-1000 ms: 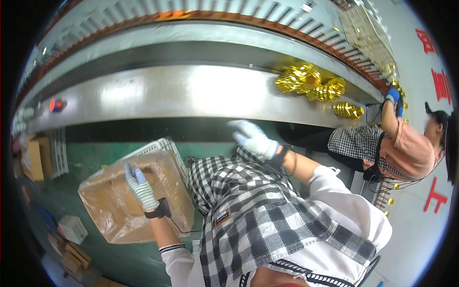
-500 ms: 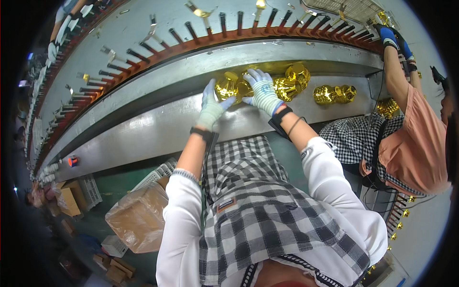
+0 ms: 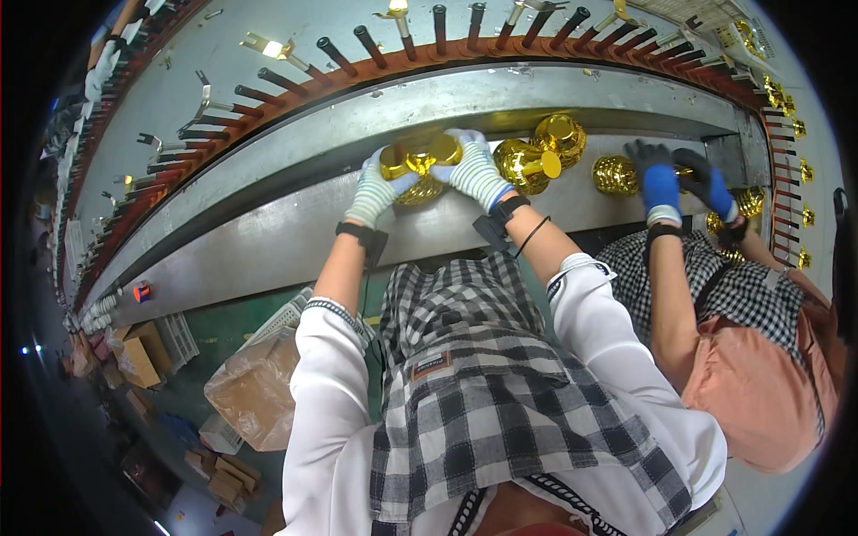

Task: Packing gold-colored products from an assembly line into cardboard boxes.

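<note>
My left hand (image 3: 374, 193), in a striped knit glove, is closed round a shiny gold cup-shaped piece (image 3: 393, 162) with a flat round end. Next to it my right hand (image 3: 480, 171), gloved alike, grips a second gold cup-shaped piece (image 3: 445, 150). Both are held close together over the metal ledge (image 3: 295, 219); where one piece stops and the other starts is hard to see. Just right of my right hand lie two more gold pieces, one faceted with its flat end toward me (image 3: 527, 168), the other behind it (image 3: 560, 138).
Behind the ledge runs a curved line of dark upright spindles (image 3: 438, 31), some with metal forks (image 3: 268, 45). On the right a co-worker's blue-and-black gloved hands (image 3: 660, 183) reach over a gold piece (image 3: 615, 175). A plastic-lined box (image 3: 255, 393) stands on the floor at left.
My hands and the gold pieces between them have shifted slightly left, flat ends now turned up. The co-worker's hands have come from the far right line onto the ledge. The spindles have moved left.
</note>
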### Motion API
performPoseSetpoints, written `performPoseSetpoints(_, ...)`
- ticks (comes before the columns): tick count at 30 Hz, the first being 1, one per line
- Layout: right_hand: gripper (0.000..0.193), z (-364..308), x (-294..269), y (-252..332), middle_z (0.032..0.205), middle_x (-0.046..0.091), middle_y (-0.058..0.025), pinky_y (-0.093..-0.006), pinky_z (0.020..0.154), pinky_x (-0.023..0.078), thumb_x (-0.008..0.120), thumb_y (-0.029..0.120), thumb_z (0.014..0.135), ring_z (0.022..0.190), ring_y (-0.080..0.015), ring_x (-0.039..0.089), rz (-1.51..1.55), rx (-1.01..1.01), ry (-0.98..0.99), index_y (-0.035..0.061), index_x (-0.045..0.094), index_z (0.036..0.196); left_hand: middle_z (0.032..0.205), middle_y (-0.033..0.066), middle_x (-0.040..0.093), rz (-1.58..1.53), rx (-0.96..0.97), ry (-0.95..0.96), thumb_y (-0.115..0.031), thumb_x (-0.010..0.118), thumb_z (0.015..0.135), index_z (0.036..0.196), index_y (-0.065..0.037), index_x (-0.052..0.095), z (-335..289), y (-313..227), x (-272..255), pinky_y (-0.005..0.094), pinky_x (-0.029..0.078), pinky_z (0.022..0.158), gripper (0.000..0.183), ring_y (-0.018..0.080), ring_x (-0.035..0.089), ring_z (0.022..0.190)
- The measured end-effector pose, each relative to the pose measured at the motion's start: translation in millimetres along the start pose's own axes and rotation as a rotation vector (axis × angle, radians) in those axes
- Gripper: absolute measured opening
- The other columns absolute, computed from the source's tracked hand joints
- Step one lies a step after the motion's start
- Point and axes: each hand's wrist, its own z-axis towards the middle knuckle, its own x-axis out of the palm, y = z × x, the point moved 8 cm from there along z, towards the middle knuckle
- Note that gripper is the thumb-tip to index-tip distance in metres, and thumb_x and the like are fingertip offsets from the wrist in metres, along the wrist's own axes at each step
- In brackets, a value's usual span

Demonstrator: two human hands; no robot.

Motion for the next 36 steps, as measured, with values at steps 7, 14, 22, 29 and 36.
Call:
performPoseSetpoints(7,0.085,-51,87,50,0.141,0.051,-0.0231,-0.0475,0.114,0.042,0.085,0.045,0.065,0.132,-0.0409,0.050,-0.066,-0.152,0.328,0.0130,0.059,0.139,0.127,0.0184,0.059,0.131,-0.031,-0.140,-0.028,0.092,0.066,0.136,0.000,0.053,-104,65,-52,0.0418,0.052,0.101,0.085,0.0317,0.062,0.116)
performPoseSetpoints(14,0.076,-50,69,43,0.135,0.049,-0.0252,-0.0483,0.109,0.048,0.088,0.033,0.066,0.128,-0.0435,0.050,-0.050,-0.263,0.305,0.0118,0.060,0.133,0.133,0.0212,0.047,0.027,0.119,-0.457,-0.038,0.094,0.065,0.141,-0.003,0.044,-150,72,-24,0.0474,0.045,0.109,0.098,0.0373,0.050,0.125)
performPoseSetpoints(22,0.075,-41,95,47,0.136,0.050,-0.0259,-0.0482,0.111,0.044,0.086,0.035,0.065,0.127,-0.0442,0.050,-0.018,-0.321,0.307,0.0110,0.060,0.132,0.144,0.0245,0.040,-0.145,0.073,-0.477,-0.060,0.090,0.066,0.155,-0.002,0.031,-170,105,-12,0.0505,0.040,0.113,0.121,0.0410,0.046,0.133)
performPoseSetpoints(29,0.070,-47,85,37,0.119,0.061,-0.0217,-0.0465,0.106,0.047,0.086,0.035,0.066,0.119,-0.0404,0.055,-0.073,-0.321,0.423,0.0074,0.062,0.125,0.152,0.0236,0.034,-0.318,0.009,-0.490,-0.065,0.089,0.066,0.159,0.003,0.016,-217,123,-13,0.0473,0.035,0.118,0.136,0.0353,0.040,0.140)
performPoseSetpoints(36,0.071,-142,57,-3,0.121,0.060,-0.0201,-0.0459,0.097,0.053,0.090,0.026,0.062,0.111,-0.0418,0.061,0.037,-0.205,0.307,0.0113,0.060,0.124,0.148,0.0191,0.047,-1.472,-1.031,0.255,-0.041,0.071,0.095,0.155,-0.005,0.033,-262,166,168,0.0443,0.031,0.122,0.079,0.0300,0.041,0.142)
